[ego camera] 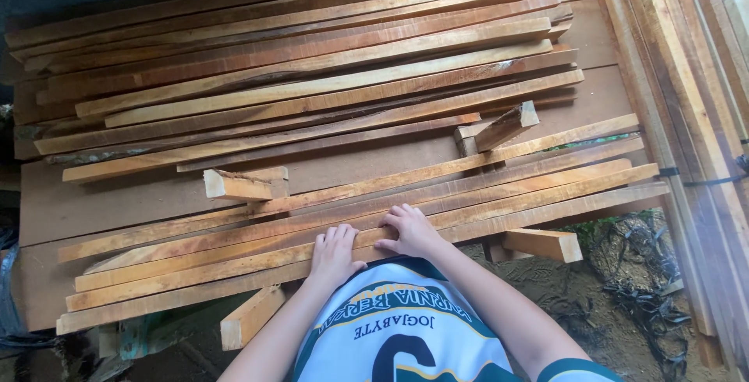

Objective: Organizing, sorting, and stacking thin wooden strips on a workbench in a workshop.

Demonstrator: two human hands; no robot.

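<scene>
Both forearms reaching forward, left hand (334, 253) flat, palm down, right hand (409, 231) fingers curled

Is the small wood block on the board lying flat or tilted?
Tilted: the small wood block leans with one end raised above the board.

The person wears a short-sleeved sports jersey (406, 327), seen at the bottom centre of the frame. Its body is white, crossed by curved bands of dark green or teal edged with thin yellow lines. Dark printed lettering runs across the chest, and a large dark numeral sits lower down, cut off by the bottom edge. The sleeve hem (581, 370) at the lower right is dark green with a pale trim. Both forearms are bare below the sleeves, without watch or glove.
</scene>
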